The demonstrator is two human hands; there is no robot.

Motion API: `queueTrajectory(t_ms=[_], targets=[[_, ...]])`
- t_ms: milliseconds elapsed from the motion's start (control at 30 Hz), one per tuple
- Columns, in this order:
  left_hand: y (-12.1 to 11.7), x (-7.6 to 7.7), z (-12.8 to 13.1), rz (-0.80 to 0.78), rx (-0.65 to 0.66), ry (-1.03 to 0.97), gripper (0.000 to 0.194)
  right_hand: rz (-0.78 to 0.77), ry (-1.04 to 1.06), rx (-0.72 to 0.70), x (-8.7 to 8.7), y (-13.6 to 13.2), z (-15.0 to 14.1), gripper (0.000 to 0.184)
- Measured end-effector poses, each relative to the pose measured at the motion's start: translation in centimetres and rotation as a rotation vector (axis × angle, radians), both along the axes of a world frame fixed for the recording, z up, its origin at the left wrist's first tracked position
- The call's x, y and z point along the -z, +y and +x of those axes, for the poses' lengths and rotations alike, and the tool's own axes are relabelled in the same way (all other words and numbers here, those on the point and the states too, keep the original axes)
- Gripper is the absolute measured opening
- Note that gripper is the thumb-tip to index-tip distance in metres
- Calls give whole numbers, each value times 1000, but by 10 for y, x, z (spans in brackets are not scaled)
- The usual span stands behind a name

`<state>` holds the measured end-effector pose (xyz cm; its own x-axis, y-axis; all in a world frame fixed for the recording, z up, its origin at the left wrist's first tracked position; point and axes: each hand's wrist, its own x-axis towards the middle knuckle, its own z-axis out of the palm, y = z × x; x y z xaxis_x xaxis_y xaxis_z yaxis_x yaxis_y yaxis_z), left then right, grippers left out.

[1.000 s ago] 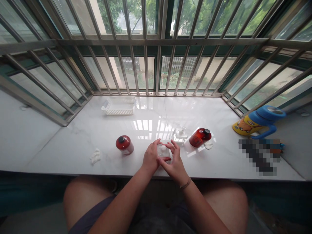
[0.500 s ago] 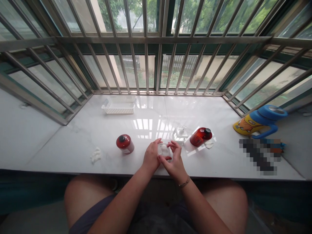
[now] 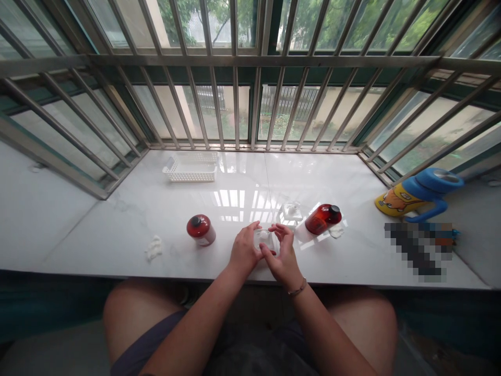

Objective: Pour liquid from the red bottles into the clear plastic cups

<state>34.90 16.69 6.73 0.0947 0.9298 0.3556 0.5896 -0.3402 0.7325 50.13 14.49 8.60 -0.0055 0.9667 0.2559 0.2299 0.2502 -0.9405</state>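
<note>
The right thumb has lifted inward over the small clear container (image 3: 263, 237), which sits near the counter's front edge between the red bottles (image 3: 201, 230) (image 3: 323, 219), a second clear container (image 3: 290, 211) just beyond. The left hand (image 3: 245, 247) cups its left side, fingers curved; the right hand (image 3: 282, 256) is loosely curled at its right, its grip unclear.

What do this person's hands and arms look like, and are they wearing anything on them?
The left hand and right hand are ungloved, and no sleeve reaches either wrist. A thin, metallic-looking bracelet circles the right wrist.
</note>
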Motion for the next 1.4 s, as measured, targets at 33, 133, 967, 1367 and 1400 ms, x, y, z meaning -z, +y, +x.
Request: queueTrajectory(t_ms=[33,133,967,1367,1400], targets=[[0,0,0,2,-4,4,79,-26,24,-21,-1,0,0,62],[0,0,1,2,1,10,78,-54,28,-114,-5,0,2,69],[0,3,0,-24,-3,8,81,-8,-24,-99,2,5,3,87],[1,4,1,-58,-17,-9,88,-36,90,106,-4,14,2,72],[1,4,1,-56,-21,-11,88,-34,116,106,-5,15,3,73]])
